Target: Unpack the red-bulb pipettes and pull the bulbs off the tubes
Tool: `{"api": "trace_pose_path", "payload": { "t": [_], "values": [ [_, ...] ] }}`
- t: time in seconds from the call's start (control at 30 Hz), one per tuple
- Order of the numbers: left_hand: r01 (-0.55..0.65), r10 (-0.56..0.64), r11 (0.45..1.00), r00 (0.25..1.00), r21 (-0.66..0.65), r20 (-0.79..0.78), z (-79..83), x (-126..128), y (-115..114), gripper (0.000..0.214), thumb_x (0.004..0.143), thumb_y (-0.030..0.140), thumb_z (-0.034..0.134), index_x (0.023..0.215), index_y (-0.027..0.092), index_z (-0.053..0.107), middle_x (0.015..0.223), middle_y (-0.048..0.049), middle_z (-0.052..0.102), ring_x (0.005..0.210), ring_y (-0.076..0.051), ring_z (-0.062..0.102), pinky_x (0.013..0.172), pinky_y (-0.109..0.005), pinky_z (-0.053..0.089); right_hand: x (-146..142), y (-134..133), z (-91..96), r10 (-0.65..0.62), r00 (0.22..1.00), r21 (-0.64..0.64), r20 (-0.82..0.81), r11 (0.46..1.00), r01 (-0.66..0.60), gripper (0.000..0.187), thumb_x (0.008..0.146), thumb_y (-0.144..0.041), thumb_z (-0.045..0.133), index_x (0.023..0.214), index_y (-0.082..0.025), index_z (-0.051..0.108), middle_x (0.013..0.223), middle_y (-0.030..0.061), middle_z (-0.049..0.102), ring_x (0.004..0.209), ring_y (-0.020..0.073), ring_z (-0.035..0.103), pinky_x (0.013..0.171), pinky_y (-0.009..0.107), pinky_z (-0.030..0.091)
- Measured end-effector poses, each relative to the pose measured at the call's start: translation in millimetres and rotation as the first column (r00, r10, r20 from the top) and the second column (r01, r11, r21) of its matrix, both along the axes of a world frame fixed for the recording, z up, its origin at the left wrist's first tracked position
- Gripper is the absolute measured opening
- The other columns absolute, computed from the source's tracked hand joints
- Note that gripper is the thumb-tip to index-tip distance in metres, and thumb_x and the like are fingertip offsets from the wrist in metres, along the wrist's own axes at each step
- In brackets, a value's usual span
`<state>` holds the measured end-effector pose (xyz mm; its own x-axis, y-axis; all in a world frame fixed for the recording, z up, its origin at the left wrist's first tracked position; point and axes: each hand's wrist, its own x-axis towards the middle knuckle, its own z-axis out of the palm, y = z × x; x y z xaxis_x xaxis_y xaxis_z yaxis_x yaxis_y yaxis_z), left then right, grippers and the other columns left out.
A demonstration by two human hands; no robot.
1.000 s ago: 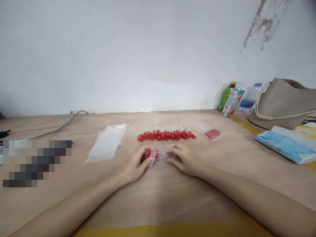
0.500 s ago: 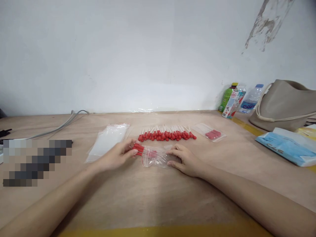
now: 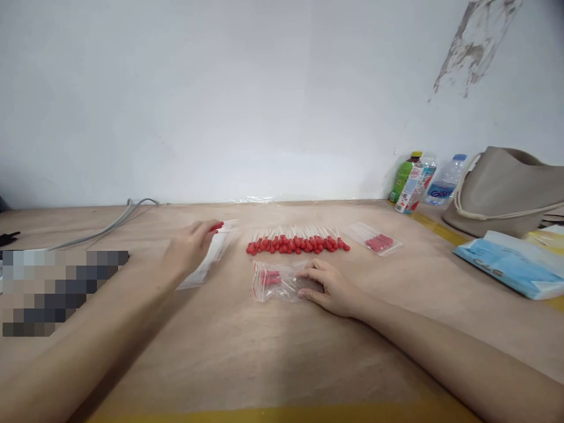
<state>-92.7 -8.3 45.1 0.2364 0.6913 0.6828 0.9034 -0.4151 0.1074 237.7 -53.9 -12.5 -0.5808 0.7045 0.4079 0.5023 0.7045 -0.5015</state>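
My left hand (image 3: 191, 247), blurred, is closed on some red pieces (image 3: 215, 227) whose ends stick out past the fingertips. It is above a stack of flat clear bags (image 3: 205, 264), which it partly covers. Fingers and thumb of my right hand (image 3: 330, 288) hold the right end of a clear zip bag (image 3: 286, 285) on the table. Inside that bag lie short red pieces (image 3: 269, 277), near its red-edged mouth at the left. Beyond it runs a row of pale sticks with red heads (image 3: 299, 242), heads toward me.
Another zip bag (image 3: 385, 244) with red pieces lies to the right of the row. Farther right are bottles (image 3: 405, 179), a grey-beige handbag (image 3: 506, 188) and a blue-white packet (image 3: 506, 264). A grey cable (image 3: 106, 226) crosses the table at the left, near a pixelated area.
My left hand has moved left and away from me, from the bag's mouth to above the flat bags, taking red pieces with it. My right hand has stayed on the zip bag.
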Motion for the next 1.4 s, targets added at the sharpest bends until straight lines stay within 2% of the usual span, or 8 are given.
{"api": "trace_pose_path", "payload": {
  "t": [0.1, 0.23, 0.5, 0.73, 0.87, 1.07, 1.27, 1.4],
  "values": [
    [0.043, -0.053, 0.998, 0.957, -0.041, -0.286, -18.7, 11.5, 9.4, 0.036, 0.082, 0.014, 0.037, 0.114, 0.021, 0.051, 0.113, -0.0089, 0.057, 0.104, -0.023, 0.053, 0.086, -0.035, 0.043, 0.0, -0.5, 0.1, -0.003, 1.000, 0.005, -0.002, 1.000, 0.003, 0.031, 0.078, -0.033, 0.059, 0.105, -0.019, 0.058, 0.093, 0.0068, 0.053, 0.085, 0.0171, 0.051, 0.077, 0.032, 0.043],
    [0.025, -0.070, 0.993, 0.914, -0.117, -0.399, -31.5, 21.4, 12.9, 0.039, 0.081, 0.011, 0.037, 0.115, 0.022, 0.051, 0.106, -0.0093, 0.059, 0.097, -0.022, 0.055, 0.078, -0.031, 0.045, 0.1, 0.0, -1.1, 0.005, 1.000, 0.008, -0.003, 1.000, -0.005, 0.031, 0.078, -0.032, 0.059, 0.106, -0.020, 0.057, 0.096, 0.0074, 0.053, 0.089, 0.0179, 0.050, 0.080, 0.034, 0.043],
    [0.168, -0.197, 0.955, 0.975, -0.244, -0.100, -41.7, 34.5, 5.2, 0.032, 0.086, 0.038, 0.042, 0.110, 0.020, 0.052, 0.101, -0.0069, 0.058, 0.088, -0.020, 0.057, 0.078, -0.032, 0.045, 0.8, 0.0, -1.3, 0.007, 1.000, -0.009, -0.011, 1.000, -0.007, 0.032, 0.078, -0.033, 0.059, 0.106, -0.019, 0.058, 0.095, 0.0075, 0.052, 0.087, 0.0176, 0.050, 0.078, 0.034, 0.043],
    [0.205, -0.203, 0.976, 0.979, -0.076, 0.029, -37.7, 45.0, -20.6, 0.019, 0.081, 0.031, 0.050, 0.091, 0.017, 0.058, 0.093, -0.0070, 0.056, 0.092, -0.021, 0.051, 0.085, -0.034, 0.041, 0.8, 0.2, -1.6, 0.017, 1.000, -0.001, -0.015, 1.000, -0.017, 0.031, 0.078, -0.032, 0.058, 0.106, -0.019, 0.057, 0.094, 0.0070, 0.052, 0.086, 0.0172, 0.051, 0.078, 0.033, 0.043],
    [0.337, -0.326, 0.918, 0.942, -0.207, 0.087, -40.4, 61.4, -40.6, 0.015, 0.081, 0.024, 0.049, 0.080, 0.018, 0.063, 0.084, -0.0043, 0.058, 0.078, -0.015, 0.055, 0.074, -0.028, 0.045, 0.8, -1.7, 0.5, -0.005, 1.000, -0.006, -0.011, 1.000, 0.005, 0.034, 0.077, -0.031, 0.059, 0.108, -0.019, 0.055, 0.098, 0.0081, 0.051, 0.088, 0.0183, 0.050, 0.078, 0.034, 0.044],
    [0.302, -0.264, 0.930, 0.946, -0.210, 0.190, -40.4, 77.6, -51.5, 0.018, 0.077, 0.032, 0.058, 0.088, 0.020, 0.065, 0.086, -0.0029, 0.061, 0.076, -0.015, 0.056, 0.068, -0.027, 0.046, 0.8, -3.2, 3.7, -0.077, 0.997, -0.045, 0.016, 0.996, 0.077, 0.050, 0.074, -0.035, 0.061, 0.119, -0.017, 0.048, 0.116, 0.0127, 0.043, 0.096, 0.0210, 0.048, 0.077, 0.035, 0.045],
    [0.335, -0.261, 0.838, 0.939, -0.430, 0.223, -37.1, 83.8, -52.0, 0.019, 0.078, 0.033, 0.058, 0.089, 0.021, 0.066, 0.093, -0.0029, 0.060, 0.073, -0.013, 0.055, 0.062, -0.024, 0.044, 2.9, -0.4, 6.1, -0.035, 0.999, -0.108, 0.018, 0.994, 0.036, 0.037, 0.073, -0.033, 0.062, 0.106, -0.017, 0.054, 0.104, 0.0089, 0.049, 0.089, 0.0183, 0.050, 0.077, 0.033, 0.044],
    [0.394, -0.341, 0.791, 0.919, -0.467, 0.197, -36.0, 86.6, -53.1, 0.020, 0.080, 0.035, 0.054, 0.088, 0.018, 0.061, 0.092, -0.0035, 0.057, 0.073, -0.013, 0.053, 0.063, -0.024, 0.042, 4.1, -0.3, 7.2, -0.025, 1.000, -0.138, 0.013, 0.990, 0.027, 0.034, 0.072, -0.032, 0.063, 0.102, -0.017, 0.055, 0.100, 0.0076, 0.050, 0.085, 0.0170, 0.050, 0.076, 0.032, 0.043]
  ]
}}
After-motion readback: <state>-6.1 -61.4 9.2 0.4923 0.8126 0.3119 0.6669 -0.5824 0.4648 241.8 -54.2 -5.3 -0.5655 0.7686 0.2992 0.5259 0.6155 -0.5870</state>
